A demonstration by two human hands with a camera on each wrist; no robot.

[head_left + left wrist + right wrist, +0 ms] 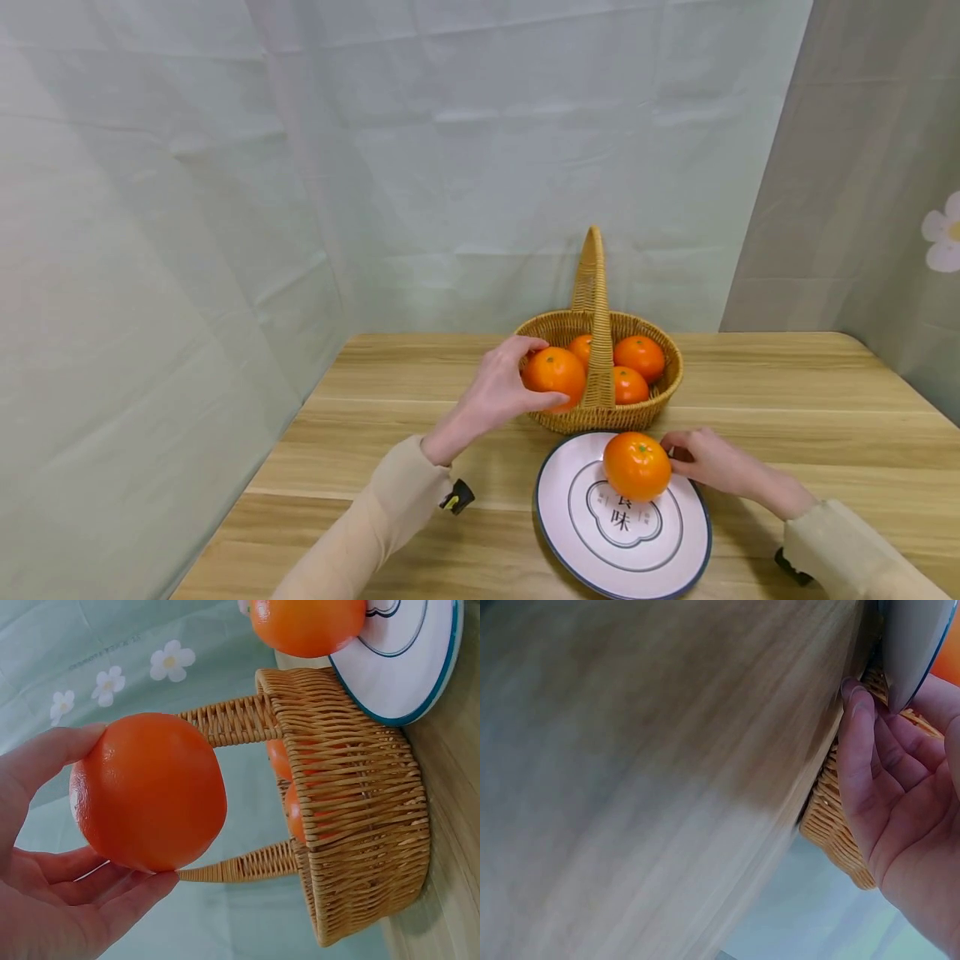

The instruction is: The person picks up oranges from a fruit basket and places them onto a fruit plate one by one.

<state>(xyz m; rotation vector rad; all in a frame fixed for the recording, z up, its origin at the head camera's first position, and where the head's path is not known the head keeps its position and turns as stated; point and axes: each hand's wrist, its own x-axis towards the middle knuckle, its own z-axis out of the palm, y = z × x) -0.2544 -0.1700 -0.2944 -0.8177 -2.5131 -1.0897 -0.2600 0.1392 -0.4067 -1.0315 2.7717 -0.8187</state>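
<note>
My left hand grips an orange between thumb and fingers, raised at the left side of the wicker basket. In the left wrist view, the fruit overlaps the basket's tall handle. Several more oranges lie inside the basket, partly hidden by its handle and wall. In front stands a white plate with a dark blue rim and printed characters; one orange sits on its far part. At the plate's right rim, my right hand pinches the edge, fingers beneath it in the right wrist view.
The wood-grain table carries basket and plate, the basket directly behind the plate. Pale cloth hangs behind and to the left, with a greyer panel at the right. Black wrist devices sit under both sleeves.
</note>
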